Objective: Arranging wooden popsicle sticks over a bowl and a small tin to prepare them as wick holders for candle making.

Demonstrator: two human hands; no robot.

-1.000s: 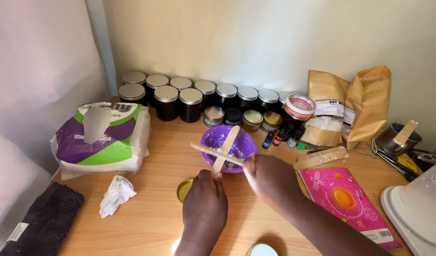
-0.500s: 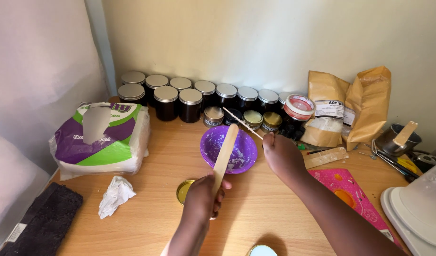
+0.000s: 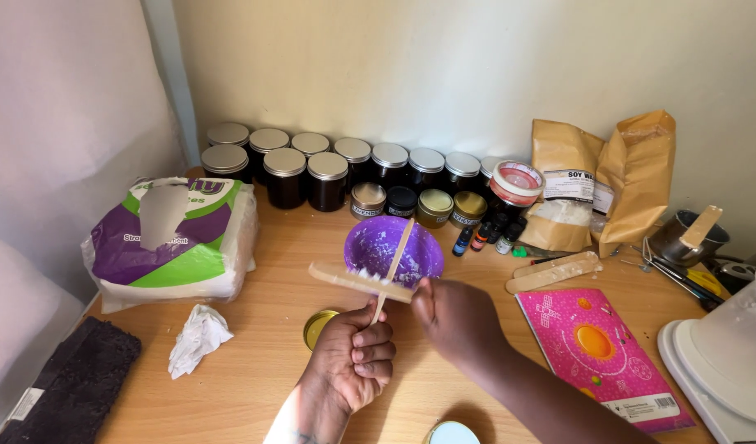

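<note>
My left hand (image 3: 355, 355) is closed around the lower end of a thin wooden stick (image 3: 397, 249) that points up and away over a purple bowl (image 3: 370, 240). My right hand (image 3: 458, 319) grips one end of a flat wooden stick (image 3: 345, 278) that lies level, pointing left, with white residue on it. The two sticks cross at the near rim of the bowl, which has white smears inside. A round gold tin lid (image 3: 315, 328) lies on the wooden table (image 3: 255, 362) just left of my left hand.
Dark lidded jars (image 3: 327, 178) line the back wall, with small tins and dropper bottles (image 3: 485, 237) in front. A tissue pack (image 3: 177, 238), a crumpled tissue (image 3: 195, 337) and a dark cloth (image 3: 74, 382) lie left. A pink notebook (image 3: 600, 353), spare sticks (image 3: 555, 271), brown bags (image 3: 633, 177), a metal pot (image 3: 686, 237) and a white container (image 3: 735, 345) lie right.
My right hand has drawn back from near the jars toward me, and its stick now lies level across the left hand's stick over the bowl. The left hand stays by the gold lid.
</note>
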